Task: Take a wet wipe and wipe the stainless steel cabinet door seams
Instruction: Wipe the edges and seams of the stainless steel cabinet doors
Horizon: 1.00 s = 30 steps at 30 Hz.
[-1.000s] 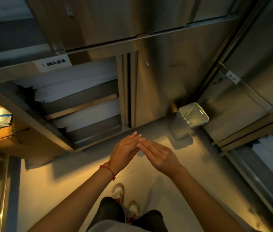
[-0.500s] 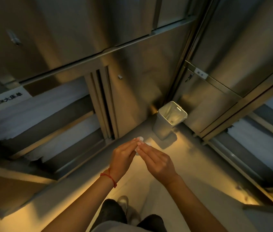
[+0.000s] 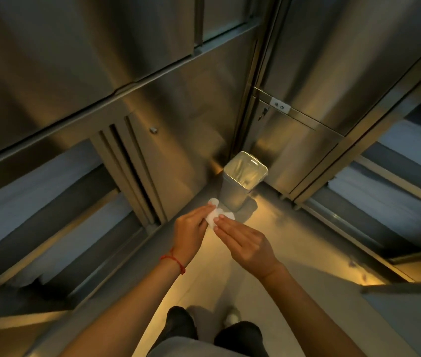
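Both hands pinch a wet wipe — white, crumpled, small.

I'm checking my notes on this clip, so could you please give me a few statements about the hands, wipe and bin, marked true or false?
1. Both hands hold the white wipe. True.
2. The left hand wears a red string at the wrist. True.
3. The bin lies tipped over on the floor. False: it stands upright in the cabinet corner.
4. The right hand presses the wipe against a door seam. False: the wipe is held in mid-air, above the floor.
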Each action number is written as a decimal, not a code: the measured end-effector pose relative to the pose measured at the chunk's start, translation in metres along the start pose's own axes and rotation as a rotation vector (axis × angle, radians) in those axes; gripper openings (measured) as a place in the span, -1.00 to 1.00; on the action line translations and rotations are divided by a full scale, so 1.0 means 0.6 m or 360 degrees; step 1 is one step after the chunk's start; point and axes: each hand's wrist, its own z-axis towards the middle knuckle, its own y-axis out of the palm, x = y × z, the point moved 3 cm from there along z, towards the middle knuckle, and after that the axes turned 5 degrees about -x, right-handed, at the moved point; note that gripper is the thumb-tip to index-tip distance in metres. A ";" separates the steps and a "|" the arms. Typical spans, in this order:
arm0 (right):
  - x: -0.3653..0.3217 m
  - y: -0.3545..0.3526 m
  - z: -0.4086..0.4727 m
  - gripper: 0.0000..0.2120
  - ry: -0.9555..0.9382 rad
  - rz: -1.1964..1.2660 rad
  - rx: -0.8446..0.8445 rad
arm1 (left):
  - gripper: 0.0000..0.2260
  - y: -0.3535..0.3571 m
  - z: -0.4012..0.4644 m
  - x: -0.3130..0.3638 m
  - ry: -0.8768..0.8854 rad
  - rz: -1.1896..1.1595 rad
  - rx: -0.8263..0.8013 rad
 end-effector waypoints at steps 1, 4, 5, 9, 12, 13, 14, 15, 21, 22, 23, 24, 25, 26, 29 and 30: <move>0.007 -0.002 -0.004 -0.71 0.0004 -0.0004 -0.0019 | -0.72 0.008 0.007 0.002 -0.0028 -0.0035 0.0001; 0.030 -0.007 -0.018 -0.67 0.0023 -0.0021 -0.0059 | -0.70 0.029 0.024 0.016 -0.0060 -0.0103 0.0039; 0.038 -0.008 -0.023 -0.67 0.0026 -0.0034 -0.0067 | -0.70 0.036 0.030 0.021 -0.0061 -0.0113 0.0049; 0.081 -0.012 -0.051 -0.65 0.0015 -0.0132 -0.0103 | -0.71 0.068 0.053 0.045 -0.0034 -0.0071 0.0054; 0.125 -0.019 -0.072 -0.59 0.0063 -0.0143 -0.0120 | -0.71 0.100 0.069 0.071 0.0074 -0.0028 0.0019; 0.139 -0.021 -0.077 -0.56 0.0092 -0.0146 -0.0128 | -0.73 0.112 0.075 0.080 0.0112 -0.0006 0.0021; 0.153 -0.023 -0.083 -0.54 0.0122 -0.0155 -0.0135 | -0.74 0.125 0.081 0.087 0.0145 0.0017 0.0033; 0.166 -0.024 -0.088 -0.52 0.0150 -0.0170 -0.0138 | -0.72 0.137 0.087 0.094 0.0164 0.0031 0.0044; 0.232 -0.034 -0.114 -0.52 0.0229 -0.0223 -0.0106 | -0.64 0.201 0.117 0.115 0.0168 0.0056 0.0044; 0.240 -0.037 -0.116 -0.53 0.0227 -0.0224 -0.0099 | -0.63 0.209 0.121 0.117 0.0161 0.0061 0.0042; 0.247 -0.040 -0.118 -0.54 0.0220 -0.0224 -0.0089 | -0.64 0.216 0.125 0.118 0.0146 0.0061 0.0040; 0.253 -0.042 -0.120 -0.56 0.0211 -0.0225 -0.0078 | -0.65 0.223 0.129 0.120 0.0127 0.0058 0.0037; 0.258 -0.044 -0.122 -0.58 0.0203 -0.0230 -0.0066 | -0.65 0.229 0.132 0.121 0.0114 0.0061 0.0035; 0.263 -0.046 -0.124 -0.61 0.0198 -0.0235 -0.0053 | -0.63 0.233 0.135 0.123 0.0111 0.0070 0.0039; 0.278 -0.048 -0.132 -0.64 0.0196 -0.0220 -0.0027 | -0.53 0.242 0.144 0.130 0.0116 0.0099 0.0058; 0.284 -0.048 -0.134 -0.62 0.0203 -0.0209 -0.0024 | -0.50 0.245 0.147 0.133 0.0121 0.0110 0.0069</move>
